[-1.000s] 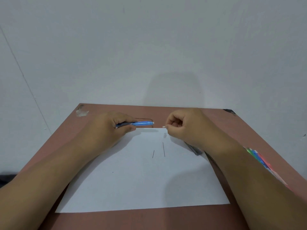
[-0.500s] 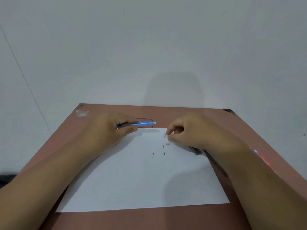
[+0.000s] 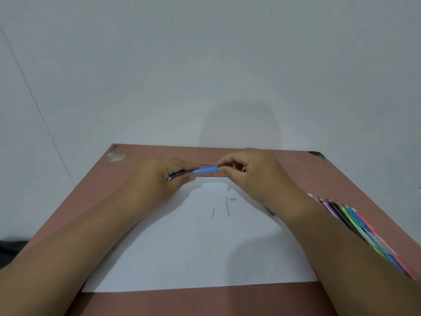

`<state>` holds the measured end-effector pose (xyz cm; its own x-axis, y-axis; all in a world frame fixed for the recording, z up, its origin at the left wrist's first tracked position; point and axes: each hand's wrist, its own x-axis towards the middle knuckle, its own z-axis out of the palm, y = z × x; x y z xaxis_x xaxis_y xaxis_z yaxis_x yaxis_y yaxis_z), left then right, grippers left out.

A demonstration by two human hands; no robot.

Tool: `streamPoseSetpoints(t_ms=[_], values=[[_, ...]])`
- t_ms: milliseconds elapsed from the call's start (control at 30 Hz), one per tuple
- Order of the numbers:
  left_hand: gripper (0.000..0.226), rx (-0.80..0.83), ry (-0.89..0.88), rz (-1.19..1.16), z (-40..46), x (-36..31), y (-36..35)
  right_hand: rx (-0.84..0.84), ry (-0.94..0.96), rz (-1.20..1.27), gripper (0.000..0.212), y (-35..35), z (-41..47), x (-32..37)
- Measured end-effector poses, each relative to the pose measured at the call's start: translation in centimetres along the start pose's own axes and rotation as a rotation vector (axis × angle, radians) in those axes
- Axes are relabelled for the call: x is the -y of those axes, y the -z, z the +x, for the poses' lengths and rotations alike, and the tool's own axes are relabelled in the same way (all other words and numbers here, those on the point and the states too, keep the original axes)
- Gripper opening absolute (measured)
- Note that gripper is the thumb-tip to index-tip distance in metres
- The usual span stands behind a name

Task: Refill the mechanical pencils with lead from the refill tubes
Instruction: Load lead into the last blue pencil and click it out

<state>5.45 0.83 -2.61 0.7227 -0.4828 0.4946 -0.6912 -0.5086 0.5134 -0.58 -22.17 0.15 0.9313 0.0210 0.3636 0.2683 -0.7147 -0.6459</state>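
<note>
Reddish-brown tabletop (image 3: 145, 201) fills the lower half of the head view, its far edge meeting a plain pale wall (image 3: 205, 65) that takes up the whole upper half. A thin seam runs down the wall at the left of the frame, and a soft shadow sits on it just above the table's far edge. A scuffed pale patch (image 3: 116, 155) marks the table's far left corner, and a dark fitting (image 3: 317, 154) sits at the far right corner.

A white sheet of paper (image 3: 193, 254) lies in the middle of the table, reaching toward the bottom of the frame. Two thin dark leads (image 3: 227, 206) lie on it near its far end, side by side and slightly apart, the right one longer. Just right of the longer lead lies a small white piece (image 3: 232, 198).

Above the paper's far edge, at the centre of the frame, the left hand (image 3: 164, 176) has its fingers curled round the dark front part of a blue mechanical pencil (image 3: 205, 170), which lies roughly level. The right hand (image 3: 248, 172) pinches the pencil's right end between thumb and fingertips, its other fingers curled.

At the right edge of the frame, a fan of coloured pencils (image 3: 355, 226) lies on the table, partly hidden by the right forearm.
</note>
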Motion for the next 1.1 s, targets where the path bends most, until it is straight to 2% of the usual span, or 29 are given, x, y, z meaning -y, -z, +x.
streamPoseSetpoints(t_ms=[133, 267, 400, 600, 767, 933, 1033, 1100], values=[[0.025, 0.003, 0.094, 0.051, 0.5, 0.6, -0.7, -0.051, -0.080, -0.023, 0.017, 0.2, 0.5, -1.3], [0.041, 0.082, 0.139, 0.101, 1.0, 0.5, -1.5, -0.019, -0.166, -0.112, 0.014, -0.2, 1.1, -2.3], [0.022, 0.072, 0.129, 0.151, 1.2, 1.2, -2.1, 0.020, -0.185, -0.180, 0.011, -0.2, 1.2, -2.6], [0.022, 0.051, 0.117, 0.124, 1.2, 2.0, -2.4, 0.098, -0.192, -0.242, 0.012, -0.1, 1.1, -2.2], [0.024, 0.085, 0.180, 0.084, 1.2, 1.7, -1.7, 0.043, -0.258, -0.242, 0.026, 2.0, 0.8, -2.4], [0.022, 0.094, 0.190, 0.063, 1.1, 1.7, -1.3, 0.121, -0.428, -0.359, 0.048, 4.2, 0.2, -2.0], [0.024, 0.106, 0.185, 0.062, 1.0, 1.6, -1.0, 0.148, -0.447, -0.392, 0.040, 4.6, 0.1, -1.6], [0.040, 0.119, 0.174, 0.040, 0.9, 1.3, -0.6, 0.178, -0.450, -0.399, 0.035, 4.6, 0.1, -1.3]])
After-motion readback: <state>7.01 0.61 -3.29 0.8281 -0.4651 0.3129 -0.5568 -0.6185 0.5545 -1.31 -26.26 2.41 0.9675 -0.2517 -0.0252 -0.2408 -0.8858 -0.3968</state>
